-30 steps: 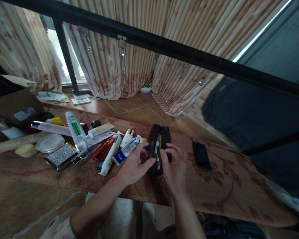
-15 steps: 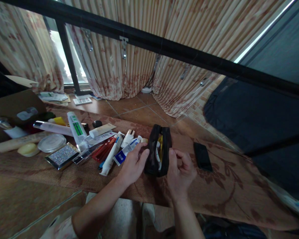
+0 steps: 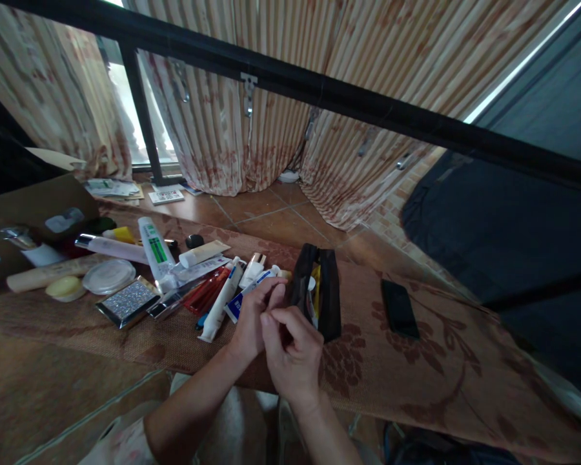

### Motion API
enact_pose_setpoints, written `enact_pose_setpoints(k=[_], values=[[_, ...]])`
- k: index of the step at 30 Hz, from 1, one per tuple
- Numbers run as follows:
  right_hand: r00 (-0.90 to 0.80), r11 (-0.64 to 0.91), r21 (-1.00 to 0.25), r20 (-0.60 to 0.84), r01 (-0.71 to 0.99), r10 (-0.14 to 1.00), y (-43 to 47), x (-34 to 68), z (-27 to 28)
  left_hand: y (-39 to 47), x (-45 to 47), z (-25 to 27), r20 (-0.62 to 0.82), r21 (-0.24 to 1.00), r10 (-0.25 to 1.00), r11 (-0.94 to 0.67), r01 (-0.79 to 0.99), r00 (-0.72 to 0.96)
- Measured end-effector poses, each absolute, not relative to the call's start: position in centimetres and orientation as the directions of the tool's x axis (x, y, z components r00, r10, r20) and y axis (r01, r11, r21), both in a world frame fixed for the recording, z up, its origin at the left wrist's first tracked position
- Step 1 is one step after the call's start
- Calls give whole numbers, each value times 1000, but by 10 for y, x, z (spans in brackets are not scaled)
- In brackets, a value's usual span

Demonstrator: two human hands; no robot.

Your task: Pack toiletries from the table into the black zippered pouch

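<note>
My left hand (image 3: 252, 321) and my right hand (image 3: 294, 356) meet just in front of a black pouch (image 3: 330, 300). The fingers of both are curled and closed at the fingertips; whatever lies between them, if anything, is hidden. The pouch stands on the cloth with its top gaping, and something yellow and something white show inside. Beside my left hand lies a blue and white tube (image 3: 237, 305), partly covered by it. A long white tube (image 3: 217, 314) rests a little further left.
Left of my hands, several cosmetics are heaped, among them a green and white tube (image 3: 155, 248), a glittery compact (image 3: 128, 300) and a round clear-lidded container (image 3: 109, 276). A cardboard box (image 3: 33, 200) stands behind them. To the right lies a black phone (image 3: 399, 309). A dark rail (image 3: 290, 81) crosses beyond.
Both hands have come off the pouch. My right hand has moved left across its front, and its fingers now meet those of my left hand. The pouch stays open.
</note>
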State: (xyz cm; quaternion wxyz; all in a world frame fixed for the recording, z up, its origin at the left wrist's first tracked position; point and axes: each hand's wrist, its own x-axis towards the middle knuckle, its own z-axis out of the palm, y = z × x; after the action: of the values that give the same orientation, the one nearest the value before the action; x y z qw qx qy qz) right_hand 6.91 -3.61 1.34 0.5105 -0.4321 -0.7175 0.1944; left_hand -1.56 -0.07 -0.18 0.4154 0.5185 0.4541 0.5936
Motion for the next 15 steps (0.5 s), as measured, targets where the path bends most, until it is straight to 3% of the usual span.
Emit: enact_pose_setpoints(k=[7, 9, 12, 15], values=[[-81, 608, -651, 649, 454, 756, -36, 82, 18, 4, -19, -12, 192, 979, 978, -186, 79, -78], [37, 558, -637, 676, 531, 736, -34, 94, 19, 7, -21, -15, 193, 968, 975, -172, 183, -107], [353, 378, -683, 679, 625, 643, -24, 119, 20, 10, -22, -17, 215, 949, 968, -176, 262, -130], [428, 305, -715, 646, 629, 632, -10, 143, 17, 12, -21, -17, 232, 947, 963, -192, 259, -137]])
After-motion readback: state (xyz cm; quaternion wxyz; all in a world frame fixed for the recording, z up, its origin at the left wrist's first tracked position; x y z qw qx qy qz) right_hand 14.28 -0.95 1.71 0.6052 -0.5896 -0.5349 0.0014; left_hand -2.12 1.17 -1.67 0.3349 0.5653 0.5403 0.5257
